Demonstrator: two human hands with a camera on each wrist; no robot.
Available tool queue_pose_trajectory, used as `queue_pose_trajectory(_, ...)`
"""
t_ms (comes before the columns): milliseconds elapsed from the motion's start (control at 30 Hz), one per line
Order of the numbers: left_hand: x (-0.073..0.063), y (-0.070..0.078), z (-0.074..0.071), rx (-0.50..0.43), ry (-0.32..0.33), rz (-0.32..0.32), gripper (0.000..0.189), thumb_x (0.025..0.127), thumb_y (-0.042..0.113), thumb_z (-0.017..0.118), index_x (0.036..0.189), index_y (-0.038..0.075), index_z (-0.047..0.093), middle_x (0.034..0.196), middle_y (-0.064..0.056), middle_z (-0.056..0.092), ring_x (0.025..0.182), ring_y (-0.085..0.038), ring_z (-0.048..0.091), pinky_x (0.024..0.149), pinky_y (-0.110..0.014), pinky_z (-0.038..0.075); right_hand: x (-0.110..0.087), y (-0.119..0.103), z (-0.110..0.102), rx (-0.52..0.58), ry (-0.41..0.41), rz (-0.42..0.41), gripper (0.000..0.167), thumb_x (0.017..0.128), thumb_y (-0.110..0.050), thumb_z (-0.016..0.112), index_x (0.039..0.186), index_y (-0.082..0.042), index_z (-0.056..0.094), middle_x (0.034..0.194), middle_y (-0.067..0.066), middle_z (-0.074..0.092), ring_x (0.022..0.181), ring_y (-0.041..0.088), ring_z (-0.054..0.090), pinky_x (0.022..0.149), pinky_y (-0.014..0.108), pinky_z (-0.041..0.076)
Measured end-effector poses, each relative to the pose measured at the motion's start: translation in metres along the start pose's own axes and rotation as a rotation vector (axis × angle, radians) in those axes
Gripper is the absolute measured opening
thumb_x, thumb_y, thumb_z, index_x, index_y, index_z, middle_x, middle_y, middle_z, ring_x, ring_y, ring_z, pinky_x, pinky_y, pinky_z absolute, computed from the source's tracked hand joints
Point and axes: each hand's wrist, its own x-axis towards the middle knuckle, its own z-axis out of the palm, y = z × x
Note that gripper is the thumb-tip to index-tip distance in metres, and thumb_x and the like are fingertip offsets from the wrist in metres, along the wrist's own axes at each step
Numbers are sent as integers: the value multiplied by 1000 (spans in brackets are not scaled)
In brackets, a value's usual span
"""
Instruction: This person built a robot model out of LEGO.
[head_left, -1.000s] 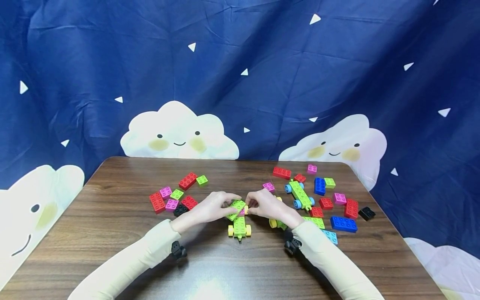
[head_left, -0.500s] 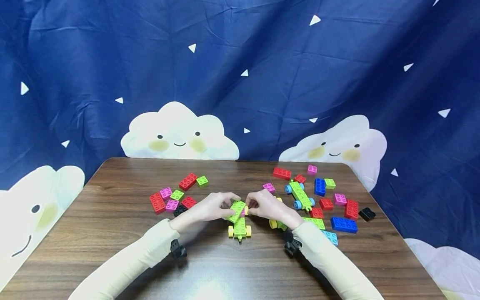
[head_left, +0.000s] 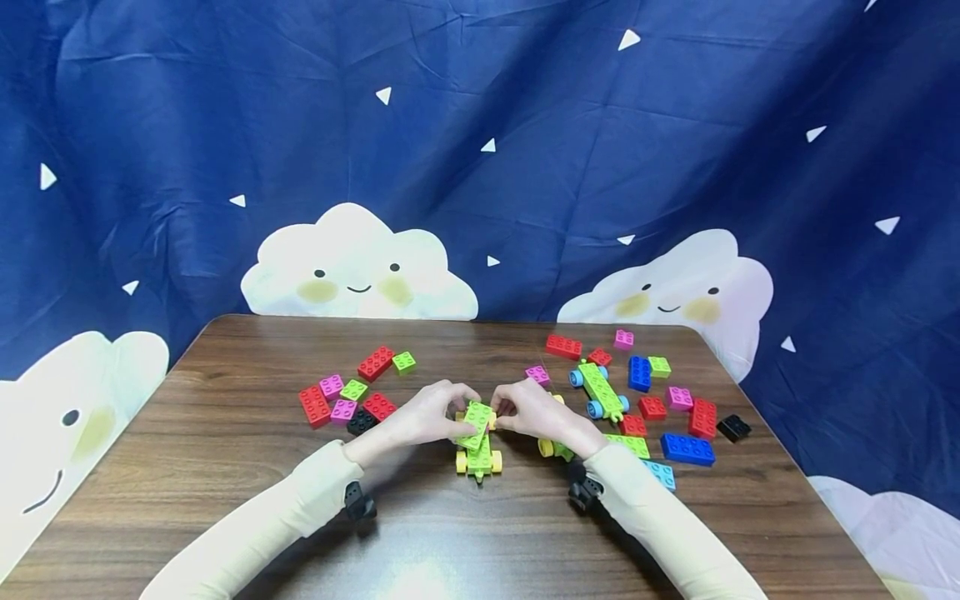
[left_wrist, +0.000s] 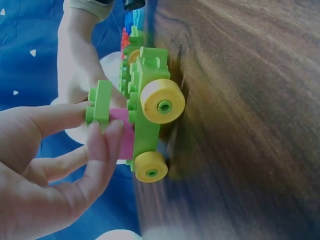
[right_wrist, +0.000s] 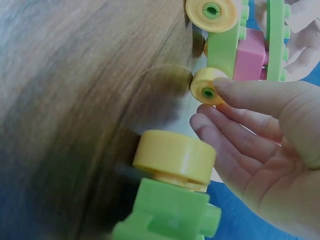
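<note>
My left hand point(head_left: 429, 414) pinches a flat, lime-green studded plastic plate point(head_left: 478, 417) between thumb and fingertips. My right hand point(head_left: 536, 410) steadies the work, its thumb and fingers closed narrowly on a small, round yellow plastic wheel point(right_wrist: 199, 89). That wheel belongs to the long, bright-green plastic car base point(head_left: 480, 461) standing between my hands on the brown wood-grain table point(head_left: 225, 400). A boxy pink plastic brick point(right_wrist: 248, 56) sits on the base, directly under the plate.

Over the last second I have swung the plate round, so it now runs more nearly along the base, though slightly askew. I judge it better lined up with the pink brick but not pushed down, since some pink shows between brick and plate in the right wrist view.

Close by my right wrist is a partly hidden green car base with yellow wheels point(head_left: 555, 449); beyond it stands a green car base with blue wheels point(head_left: 600, 390). Loose bricks lie further out, among them a black brick point(head_left: 733, 427) to the right and a red brick point(head_left: 315, 406) to the left.
</note>
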Motion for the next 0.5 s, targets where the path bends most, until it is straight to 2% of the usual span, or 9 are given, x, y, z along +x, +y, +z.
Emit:
queue_pose_trajectory(167,0,-1,4,-24,39,-29,37,83,26,78,114,7,67,102,-14,64,93,-22,60,73,-22,48,1,-1,0,7,-8,17,10,84,-10,77,89,-8,68,85,5,74,74,7,66,68,17,53)
queue_pose_trajectory(367,-2,0,6,-60,89,-38,38,83,25,80,111,5,67,112,-14,68,107,-27,64,85,-32,55,1,-1,-1,17,-14,23,11,84,-9,77,90,-7,68,86,6,74,75,8,66,70,20,56)
queue_pose_trajectory(500,-2,-1,7,-83,103,-48,39,83,26,80,110,3,65,110,-15,71,98,-27,68,79,-28,55,0,-1,-1,25,-14,24,11,84,-9,77,92,-5,69,87,7,74,76,10,67,72,26,58)
